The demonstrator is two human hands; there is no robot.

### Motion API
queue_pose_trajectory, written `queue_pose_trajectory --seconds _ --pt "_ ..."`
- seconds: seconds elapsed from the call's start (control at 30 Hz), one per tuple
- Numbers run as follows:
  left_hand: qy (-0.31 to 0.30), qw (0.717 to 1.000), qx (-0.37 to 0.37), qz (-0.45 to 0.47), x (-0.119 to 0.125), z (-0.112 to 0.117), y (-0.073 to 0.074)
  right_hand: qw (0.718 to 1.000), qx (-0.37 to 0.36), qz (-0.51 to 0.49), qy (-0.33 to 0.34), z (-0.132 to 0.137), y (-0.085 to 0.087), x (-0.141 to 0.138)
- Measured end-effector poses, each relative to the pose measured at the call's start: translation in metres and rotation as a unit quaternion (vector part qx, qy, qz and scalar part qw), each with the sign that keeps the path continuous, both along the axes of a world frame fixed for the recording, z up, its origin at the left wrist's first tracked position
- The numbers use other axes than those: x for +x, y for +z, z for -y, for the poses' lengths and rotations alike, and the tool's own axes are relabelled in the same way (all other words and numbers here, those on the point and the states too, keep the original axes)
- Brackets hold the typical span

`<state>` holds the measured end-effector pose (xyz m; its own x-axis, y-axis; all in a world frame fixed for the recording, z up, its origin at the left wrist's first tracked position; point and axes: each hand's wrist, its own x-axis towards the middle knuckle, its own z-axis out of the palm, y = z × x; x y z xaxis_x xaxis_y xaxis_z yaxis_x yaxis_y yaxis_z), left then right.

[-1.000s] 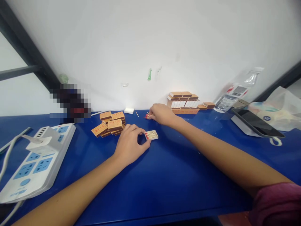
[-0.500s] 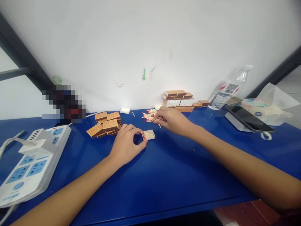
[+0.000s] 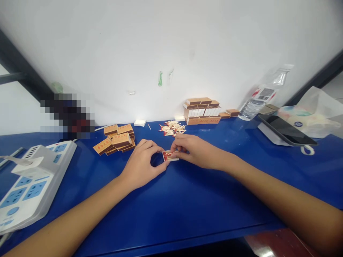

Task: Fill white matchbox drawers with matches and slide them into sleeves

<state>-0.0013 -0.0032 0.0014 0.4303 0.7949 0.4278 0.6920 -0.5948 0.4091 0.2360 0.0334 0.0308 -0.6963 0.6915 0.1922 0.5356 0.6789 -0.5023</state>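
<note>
A small white matchbox tray lies on the blue table with red-tipped matches inside. My left hand grips its left end between thumb and fingers. Over the tray's right part, my right hand is closed in a pinch on matches, with their red heads at the tray; how many it holds I cannot tell. Just behind the right hand lies a loose pile of matches. Several orange matchboxes are heaped to the left of my left hand.
More matchboxes are stacked against the wall. A single match and a white tray lie at the back. A power strip occupies the left; a plastic bottle, a phone and a plastic bag stand right.
My right hand has moved from the match pile toward me and left, to the tray, carrying matches. My left hand still holds the tray's end. The view has shifted slightly.
</note>
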Motion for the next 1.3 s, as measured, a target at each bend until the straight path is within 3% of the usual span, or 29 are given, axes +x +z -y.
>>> queue_pose_trajectory --seconds 0.23,0.53,0.8,1.03,1.3 --pt "-0.009 1.0 -0.002 0.001 0.001 0.0 0.001 1.0 0.021 -0.021 -0.004 0.001 -0.013 -0.005" --pt "-0.002 1.0 -0.004 -0.001 0.001 0.001 0.002 0.997 0.038 0.064 0.006 -0.001 0.003 0.012" --pt "-0.004 1.0 -0.008 -0.001 0.002 0.0 0.001 0.997 0.054 0.063 -0.009 -0.002 -0.006 0.007" --pt "-0.001 1.0 -0.011 -0.003 0.002 0.001 0.003 0.988 0.056 0.134 -0.06 -0.003 0.002 0.015" --pt "0.002 1.0 -0.008 -0.004 0.002 0.0 0.003 0.981 0.049 0.183 -0.025 0.003 0.003 0.009"
